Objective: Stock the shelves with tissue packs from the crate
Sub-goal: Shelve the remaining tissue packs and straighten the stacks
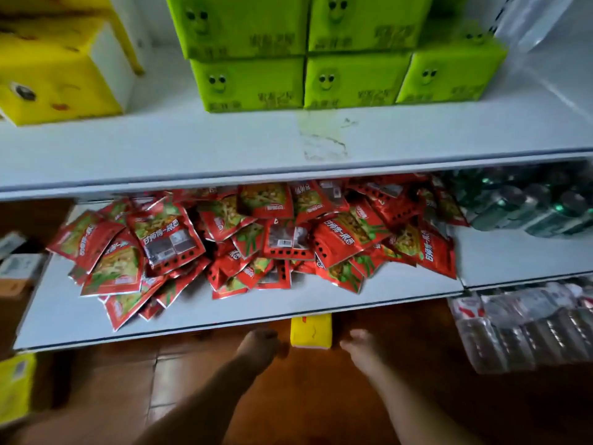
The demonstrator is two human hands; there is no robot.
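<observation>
A yellow tissue pack (310, 331) stands on the brown tiled floor, its top partly hidden by the lower shelf's front edge. My left hand (260, 344) is just left of it and my right hand (358, 343) just right of it. Both reach down with a small gap to the pack and hold nothing; both are blurred. Green tissue packs with smiley faces (349, 80) are stacked in two layers on the upper white shelf (192, 146). Larger yellow packs (54, 72) sit at that shelf's left end.
A heap of red snack sachets (250, 239) covers the lower shelf (321, 303), with dark green bottles (529, 207) to its right. Clear-wrapped goods (519, 329) sit at the lower right. A yellow object (16, 387) and boxes (19, 264) are at the left.
</observation>
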